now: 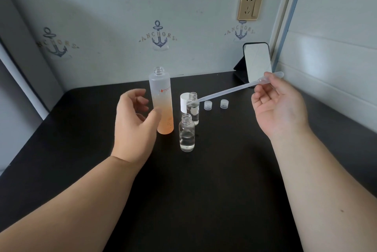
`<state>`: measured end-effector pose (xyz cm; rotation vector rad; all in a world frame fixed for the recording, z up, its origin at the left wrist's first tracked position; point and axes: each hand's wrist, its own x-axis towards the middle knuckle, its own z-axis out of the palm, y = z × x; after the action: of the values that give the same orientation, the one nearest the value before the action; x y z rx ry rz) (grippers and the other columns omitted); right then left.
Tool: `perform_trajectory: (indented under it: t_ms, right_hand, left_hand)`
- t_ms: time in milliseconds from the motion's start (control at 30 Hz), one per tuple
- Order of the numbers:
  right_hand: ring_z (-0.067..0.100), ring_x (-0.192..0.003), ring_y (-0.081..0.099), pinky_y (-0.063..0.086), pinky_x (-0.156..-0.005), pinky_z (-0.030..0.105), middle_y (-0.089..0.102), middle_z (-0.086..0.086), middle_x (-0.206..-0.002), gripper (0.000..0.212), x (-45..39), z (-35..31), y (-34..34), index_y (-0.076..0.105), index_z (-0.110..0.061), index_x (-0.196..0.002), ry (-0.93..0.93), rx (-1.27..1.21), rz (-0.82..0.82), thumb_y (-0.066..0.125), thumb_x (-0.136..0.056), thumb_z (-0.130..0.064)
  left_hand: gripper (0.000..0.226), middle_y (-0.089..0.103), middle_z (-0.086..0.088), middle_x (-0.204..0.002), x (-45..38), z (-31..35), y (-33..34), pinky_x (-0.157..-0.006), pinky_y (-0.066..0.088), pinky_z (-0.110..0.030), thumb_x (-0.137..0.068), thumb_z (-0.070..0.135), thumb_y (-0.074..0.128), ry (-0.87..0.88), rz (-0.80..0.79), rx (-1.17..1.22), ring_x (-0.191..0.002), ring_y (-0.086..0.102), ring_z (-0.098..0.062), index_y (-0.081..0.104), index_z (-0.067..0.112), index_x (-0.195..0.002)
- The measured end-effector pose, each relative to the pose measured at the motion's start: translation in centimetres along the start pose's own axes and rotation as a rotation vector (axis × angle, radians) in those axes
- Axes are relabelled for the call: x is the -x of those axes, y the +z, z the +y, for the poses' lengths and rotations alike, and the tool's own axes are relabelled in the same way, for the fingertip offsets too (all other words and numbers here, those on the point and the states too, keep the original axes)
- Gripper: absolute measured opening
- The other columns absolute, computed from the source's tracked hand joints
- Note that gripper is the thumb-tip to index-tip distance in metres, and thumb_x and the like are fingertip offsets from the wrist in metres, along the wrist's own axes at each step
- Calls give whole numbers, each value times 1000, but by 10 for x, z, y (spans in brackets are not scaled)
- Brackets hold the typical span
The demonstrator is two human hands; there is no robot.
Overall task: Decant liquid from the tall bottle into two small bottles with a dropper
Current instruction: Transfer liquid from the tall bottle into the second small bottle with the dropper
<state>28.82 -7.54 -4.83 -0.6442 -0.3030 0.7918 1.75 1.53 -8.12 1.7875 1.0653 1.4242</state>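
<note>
At twelve o'clock, both small bottles [187, 135] already hold clear liquid, uncapped; right hand [277, 106] pinches the dropper [228, 90], left hand [134, 123] hovers loosely curled, empty, beside the tall bottle [162, 100].

We recorded a black tabletop [204, 200]. The tall bottle [162, 106] was frosted white above, fading to orange below, with orange-red lettering. Two small bottles [187, 133] [194, 108] were clear glass; we noted a white cap [184, 102] and two translucent, ribbed caps [207, 105] [224, 103]. The dropper [234, 89] was translucent white. We listed pale grey-blue wallpaper [122, 16] patterned with navy anchors, a gold socket plate [250, 5], and a black-framed mirror [258, 61].
</note>
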Motion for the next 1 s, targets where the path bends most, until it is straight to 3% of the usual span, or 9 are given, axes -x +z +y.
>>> perform_trajectory:
  t_ms: [133, 267, 333, 433, 533, 633, 733, 900, 1000]
  right_hand:
    - [18, -66, 68, 54, -60, 25, 73, 6, -79, 5, -1, 1, 0, 78, -7, -82, 6, -6, -9, 75, -86, -8]
    - [19, -71, 71, 55, -64, 26, 74, 7, -82, 4, -2, 3, 0, 77, -6, -89, -1, -11, -32, 73, -89, -8]
    - [19, -75, 72, 56, -66, 26, 74, 7, -85, 7, -2, 4, 0, 77, -7, -90, -8, 3, -55, 71, -91, -10]
    - [18, -80, 73, 57, -70, 25, 75, 6, -87, 13, -1, 3, 0, 79, -8, -87, -25, -1, -84, 69, -94, -11]
    - [17, -81, 74, 57, -71, 25, 75, 5, -88, 11, 0, 2, 2, 76, -7, -90, -44, -33, -91, 68, -95, -11]
    - [18, -80, 74, 57, -70, 25, 75, 5, -87, 8, 0, 1, 2, 75, -6, -91, -54, -64, -78, 68, -95, -10]
    - [18, -80, 74, 57, -70, 24, 75, 5, -87, 7, 0, 0, 2, 74, -6, -94, -57, -50, -71, 69, -95, -11]
    - [17, -79, 73, 56, -70, 24, 75, 4, -85, 8, -2, 1, -1, 71, -6, -99, -77, -1, -86, 67, -95, -12]
    - [17, -75, 72, 56, -69, 24, 74, 4, -83, 6, -2, 1, -1, 73, -8, -95, -101, 14, -84, 68, -93, -11]
  left_hand:
    - [75, 58, 22, -123, -9, -11, 10, -84, 45, -16, -87, 38, 77, -141, -197, -27, -106, 59, 5, 36, 32, -150]
    - [51, 64, 23, -112, -12, -17, 14, -88, 53, -27, -91, 41, 72, -131, -224, -143, -99, 63, 1, 50, 32, -136]
    - [34, 66, 29, -100, -12, -18, 13, -81, 52, -23, -92, 37, 72, -120, -215, -131, -94, 63, 7, 54, 40, -120]
    - [32, 62, 40, -96, -10, -14, 10, -65, 48, -10, -91, 30, 74, -89, -227, -79, -90, 60, 16, 53, 50, -104]
    - [39, 60, 39, -101, -7, -10, 8, -66, 48, -11, -90, 30, 74, -55, -238, -91, -92, 60, 14, 51, 55, -109]
    - [42, 62, 35, -102, -5, -8, 7, -80, 54, -28, -89, 30, 74, -34, -249, -108, -93, 61, 8, 51, 64, -103]
    - [45, 64, 31, -102, -4, -6, 7, -84, 57, -37, -89, 28, 73, -15, -253, -123, -92, 63, 3, 52, 66, -102]
    - [47, 62, 32, -103, -6, -7, 8, -78, 52, -30, -88, 28, 73, 6, -243, -164, -92, 61, 3, 52, 68, -104]
    - [44, 64, 23, -102, -7, -10, 8, -74, 41, -22, -88, 27, 72, 26, -217, -213, -96, 56, 5, 55, 55, -116]
